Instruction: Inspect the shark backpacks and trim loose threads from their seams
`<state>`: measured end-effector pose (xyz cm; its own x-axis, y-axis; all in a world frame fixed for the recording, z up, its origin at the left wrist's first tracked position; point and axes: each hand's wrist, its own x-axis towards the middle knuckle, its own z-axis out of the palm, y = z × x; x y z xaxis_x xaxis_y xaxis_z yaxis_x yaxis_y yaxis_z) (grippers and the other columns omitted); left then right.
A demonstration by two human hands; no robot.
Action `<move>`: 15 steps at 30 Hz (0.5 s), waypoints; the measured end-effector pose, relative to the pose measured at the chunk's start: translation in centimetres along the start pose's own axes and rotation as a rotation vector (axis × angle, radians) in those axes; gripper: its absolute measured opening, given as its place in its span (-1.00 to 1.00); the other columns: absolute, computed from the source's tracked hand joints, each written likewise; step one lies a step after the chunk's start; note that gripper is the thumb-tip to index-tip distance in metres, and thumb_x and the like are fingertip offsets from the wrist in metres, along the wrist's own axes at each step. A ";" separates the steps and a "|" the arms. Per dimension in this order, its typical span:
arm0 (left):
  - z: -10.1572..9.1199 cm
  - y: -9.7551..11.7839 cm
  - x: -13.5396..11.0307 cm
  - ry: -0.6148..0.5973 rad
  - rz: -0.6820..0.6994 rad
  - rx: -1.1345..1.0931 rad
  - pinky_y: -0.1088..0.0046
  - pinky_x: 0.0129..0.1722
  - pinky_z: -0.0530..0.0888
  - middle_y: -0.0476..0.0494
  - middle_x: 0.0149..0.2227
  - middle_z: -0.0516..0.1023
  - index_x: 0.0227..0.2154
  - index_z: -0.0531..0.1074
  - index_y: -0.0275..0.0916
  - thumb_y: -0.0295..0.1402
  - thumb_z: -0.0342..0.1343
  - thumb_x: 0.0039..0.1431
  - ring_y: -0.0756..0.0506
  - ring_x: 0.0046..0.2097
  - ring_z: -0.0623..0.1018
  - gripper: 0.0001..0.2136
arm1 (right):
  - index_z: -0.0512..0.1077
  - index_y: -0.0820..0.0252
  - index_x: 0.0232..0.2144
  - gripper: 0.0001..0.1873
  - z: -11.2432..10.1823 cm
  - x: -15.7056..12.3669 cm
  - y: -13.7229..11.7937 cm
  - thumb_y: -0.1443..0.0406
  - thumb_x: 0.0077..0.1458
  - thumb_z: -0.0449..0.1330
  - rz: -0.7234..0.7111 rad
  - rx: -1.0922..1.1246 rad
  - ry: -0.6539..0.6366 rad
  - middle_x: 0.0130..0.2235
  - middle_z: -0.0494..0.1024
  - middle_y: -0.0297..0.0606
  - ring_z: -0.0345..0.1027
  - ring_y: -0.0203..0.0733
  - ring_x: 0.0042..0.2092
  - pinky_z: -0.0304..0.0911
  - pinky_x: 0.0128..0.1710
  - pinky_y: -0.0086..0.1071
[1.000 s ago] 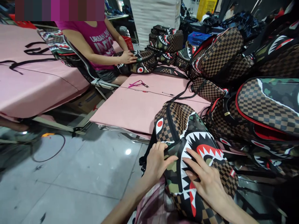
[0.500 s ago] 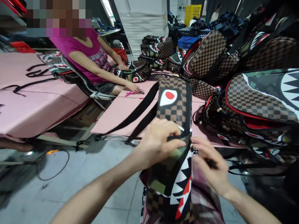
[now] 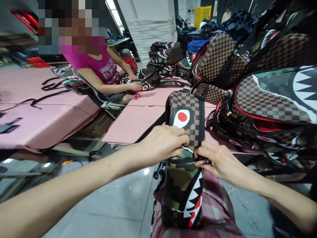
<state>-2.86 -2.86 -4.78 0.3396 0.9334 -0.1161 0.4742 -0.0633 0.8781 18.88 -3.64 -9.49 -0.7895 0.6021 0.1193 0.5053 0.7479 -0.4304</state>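
Observation:
A backpack (image 3: pixel 184 178) with brown checks, camouflage panels, a red-and-white eye and printed shark teeth stands on end over my lap, leaning on the table edge. My left hand (image 3: pixel 168 142) is closed on its side panel, fingers and thumb pinching the material below the eye. At the panel's right edge, my right hand (image 3: pixel 215 158) pinches the seam with thumb and fingers. A small dark item shows by the right fingertips, too little of it visible to name. A black strap (image 3: pixel 151 129) runs behind my left wrist.
Pink-covered tables (image 3: pixel 136 120) extend ahead and left. At the right lie larger checked backpacks (image 3: pixel 269 102), with stacked bags (image 3: pixel 165 54) farther back. Across the table a person in a magenta shirt (image 3: pixel 106 67) handles another bag (image 3: pixel 151 77). Blue (image 3: pixel 196 46) and yellow crates (image 3: pixel 202 16) stand behind.
My right hand has closed from a loose pose onto the bag's edge. My left fingers now pinch the panel. The other person's hand has moved back to their bag.

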 end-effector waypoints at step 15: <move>5.8 -1.6 3.3 -0.130 0.280 1.368 0.34 -0.45 0.30 -0.34 -0.36 0.48 -0.33 0.38 -0.44 -0.55 0.01 0.05 -0.22 -0.32 0.51 -0.88 | 0.35 0.22 -0.41 -0.91 1.2 1.2 -0.5 0.32 0.02 0.21 0.007 0.123 -0.169 -0.45 0.44 -0.32 0.29 -0.28 -0.41 -0.01 -0.45 -0.44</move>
<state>2.19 -1.72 -9.22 0.5898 0.7982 -0.1224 0.7588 -0.5996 -0.2542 17.29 -3.67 -10.17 -0.8387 0.5436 -0.0316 0.4726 0.6979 -0.5381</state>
